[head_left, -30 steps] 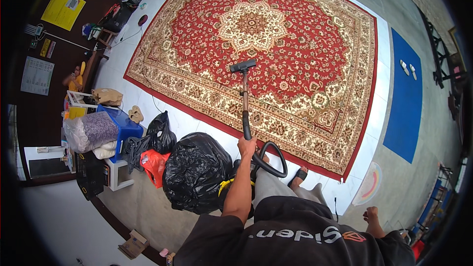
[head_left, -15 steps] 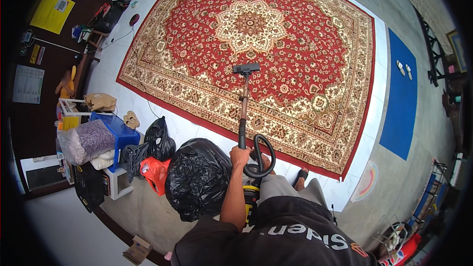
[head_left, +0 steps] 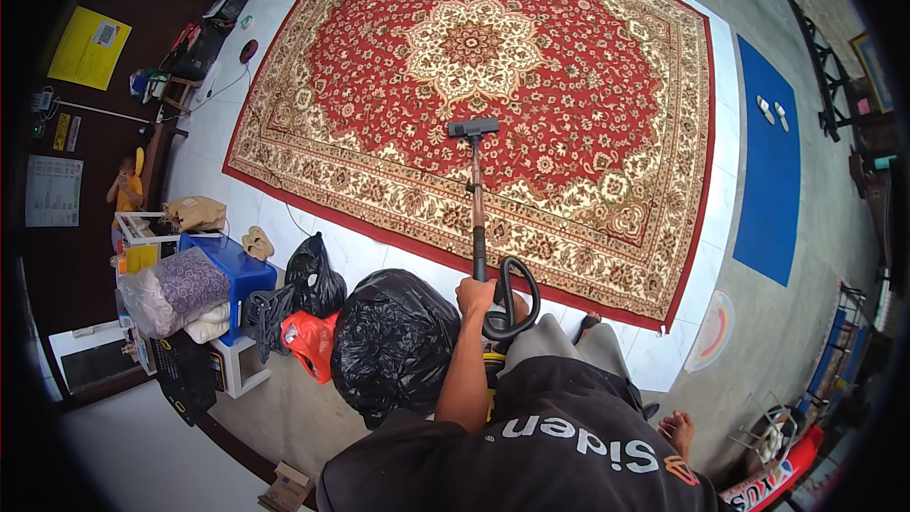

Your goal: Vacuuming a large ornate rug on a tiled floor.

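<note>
My left hand (head_left: 475, 296) is wrapped round the black grip of a vacuum cleaner wand (head_left: 477, 204). The wand reaches away from me to a flat dark floor head (head_left: 472, 127), which rests on a red and cream patterned carpet (head_left: 588, 95). A black hose (head_left: 534, 296) loops from the grip, just right of this hand. Part of the yellow and black vacuum body (head_left: 494, 360) shows beside my legs; my forearm and shirt hide the rest. My right hand (head_left: 677, 432) hangs by my right side, fingers loosely bent and apart, with nothing visible in it.
Close at my left stand a big black plastic bag (head_left: 393, 346), a red bag (head_left: 309, 343) and a blue stool (head_left: 248, 284) with bundles. A person in orange (head_left: 128, 188) is farther left. A blue mat (head_left: 766, 171) with white slippers lies right.
My right hand has come into view at my right side. The floor head stays at nearly the same spot on the carpet, while the view has shifted slightly.
</note>
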### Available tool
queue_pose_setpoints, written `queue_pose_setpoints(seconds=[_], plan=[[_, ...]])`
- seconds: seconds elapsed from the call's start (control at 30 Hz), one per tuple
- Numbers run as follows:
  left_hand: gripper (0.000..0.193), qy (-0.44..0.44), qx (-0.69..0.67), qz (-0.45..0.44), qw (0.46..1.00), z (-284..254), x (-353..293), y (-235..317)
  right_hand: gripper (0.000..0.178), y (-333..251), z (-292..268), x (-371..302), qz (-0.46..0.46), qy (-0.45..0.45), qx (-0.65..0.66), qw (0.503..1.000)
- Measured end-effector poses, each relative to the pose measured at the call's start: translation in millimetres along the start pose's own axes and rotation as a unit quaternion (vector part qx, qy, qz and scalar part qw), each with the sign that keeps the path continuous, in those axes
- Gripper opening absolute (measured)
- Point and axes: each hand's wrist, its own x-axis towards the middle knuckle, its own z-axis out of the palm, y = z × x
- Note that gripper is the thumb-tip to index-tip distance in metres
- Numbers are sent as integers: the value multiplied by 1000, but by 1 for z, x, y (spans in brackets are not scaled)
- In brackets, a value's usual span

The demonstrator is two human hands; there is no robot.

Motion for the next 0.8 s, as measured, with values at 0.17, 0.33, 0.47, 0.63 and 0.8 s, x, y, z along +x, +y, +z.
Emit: queue_pose_setpoints(seconds=[0.17,0.33,0.47,0.63,0.8], plan=[[34,-21,-28,8,999,-19,63,107,22,14,30,-11,24,-90,-196,976],[35,-29,-34,-6,999,-38,114,141,27,-12,56,-13,-59,-208,-168,962],[40,-34,-4,-5,999,15,-4,63,29,5,23,-5,1,-107,-60,992],[38,-56,25,-58,996,6,-93,32,39,22,-10,27,36,-117,-189,974],[31,-34,-46,-15,998,-11,-59,77,71,-6,105,66,64,-253,-355,898]])
